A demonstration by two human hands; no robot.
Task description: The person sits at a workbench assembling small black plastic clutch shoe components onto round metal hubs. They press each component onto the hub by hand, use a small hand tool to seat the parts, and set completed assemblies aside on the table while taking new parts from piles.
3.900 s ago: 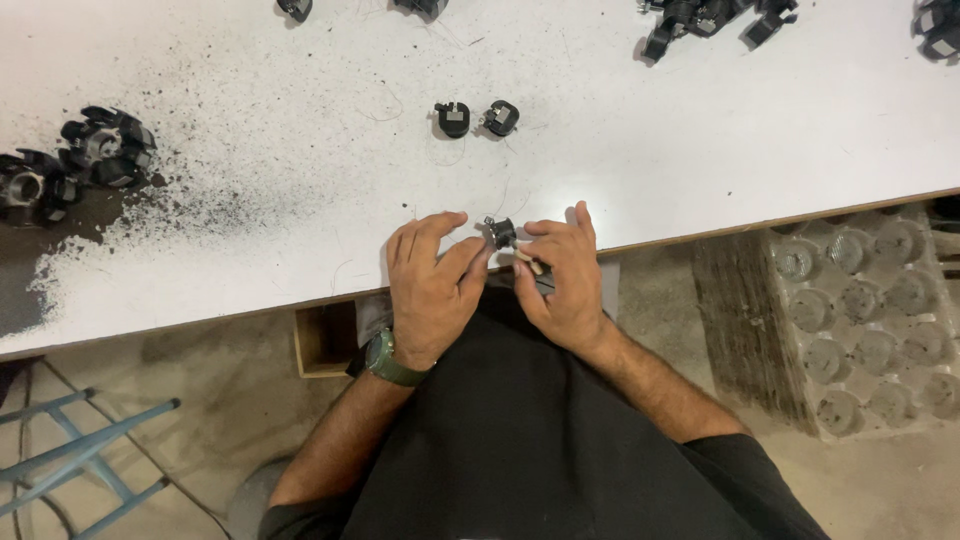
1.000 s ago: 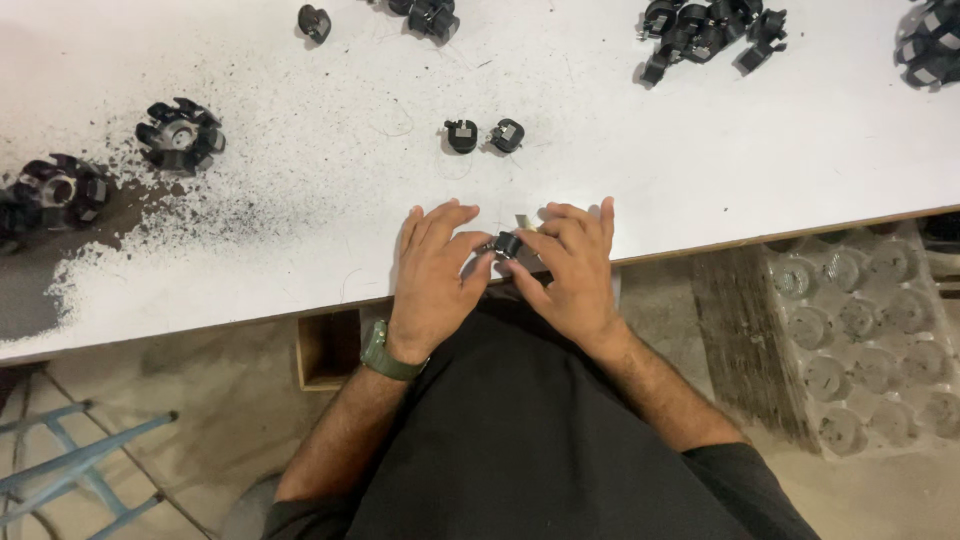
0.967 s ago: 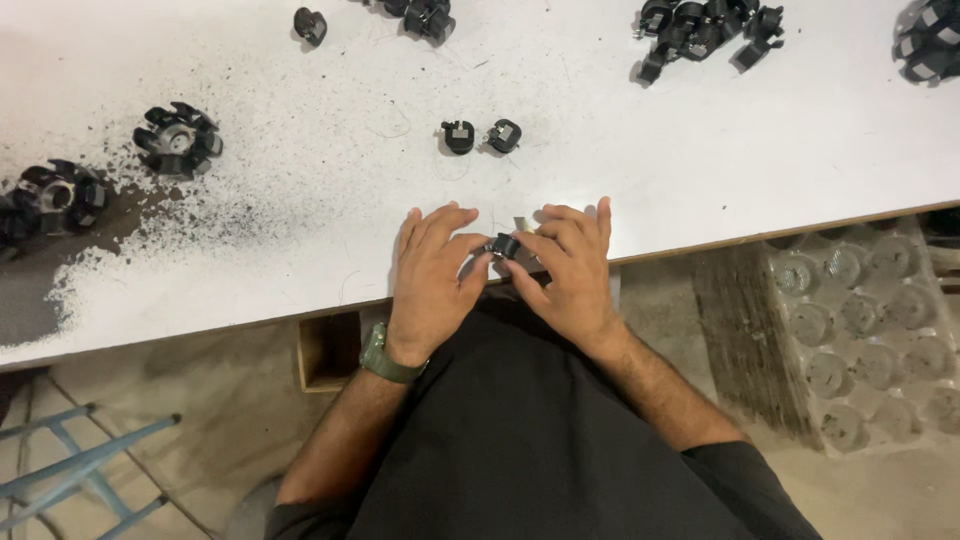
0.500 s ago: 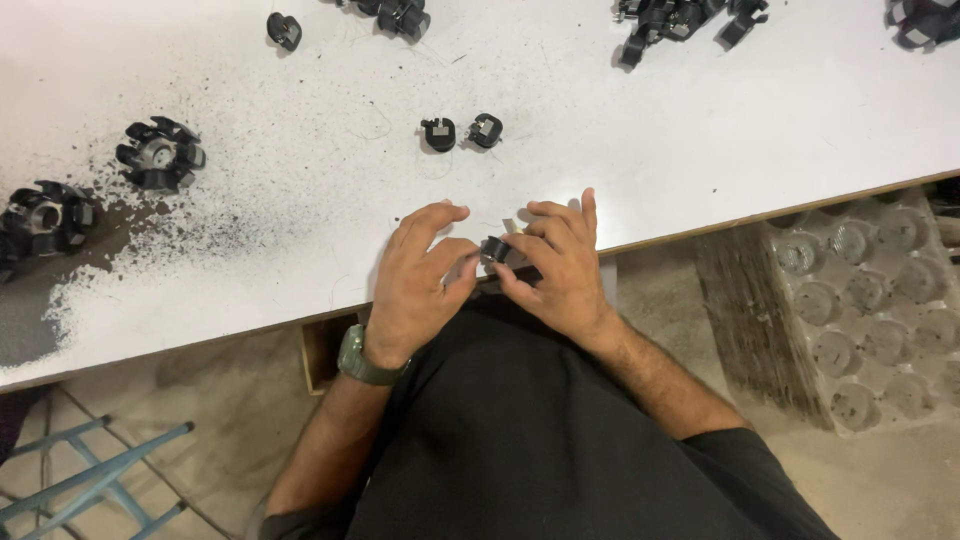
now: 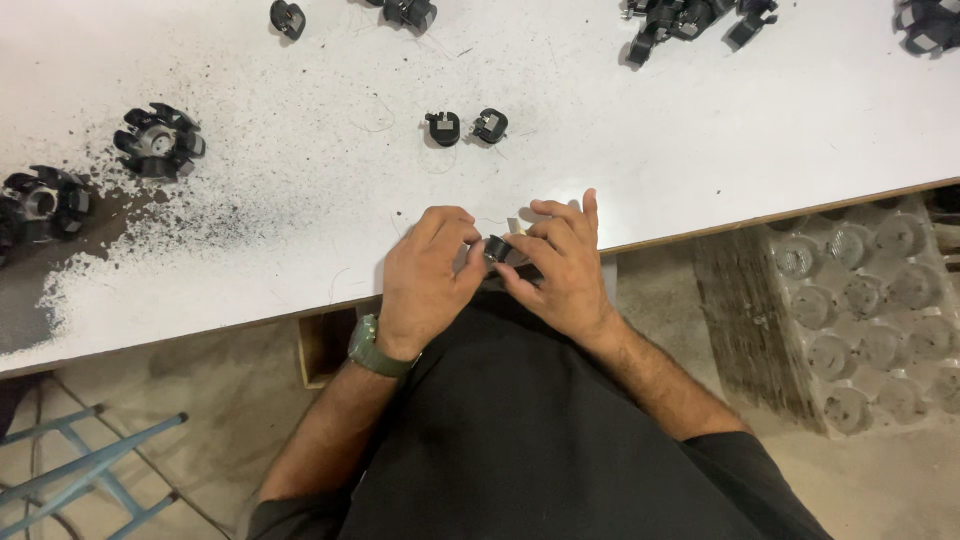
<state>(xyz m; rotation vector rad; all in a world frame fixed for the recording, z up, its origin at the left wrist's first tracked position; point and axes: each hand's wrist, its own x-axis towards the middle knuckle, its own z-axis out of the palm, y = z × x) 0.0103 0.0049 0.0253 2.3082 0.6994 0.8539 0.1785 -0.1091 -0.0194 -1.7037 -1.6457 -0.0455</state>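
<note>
Currently, frame centre: our left hand (image 5: 425, 275) and right hand (image 5: 562, 268) pinch one small black part (image 5: 495, 247) between fingertips at the white table (image 5: 700, 150) edge | step: seemingly fitting or adjusting; next needs steady grip | beyond: two loose black parts (image 5: 465, 127) | left: three toothed black rings (image 5: 158, 141), dark grit.

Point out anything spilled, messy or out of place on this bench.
Dark gritty powder is spilled across the left of the white table, thickest at the left edge around the black finned parts. Nothing else stands out; both hands hold a small black part at the near edge.
</note>
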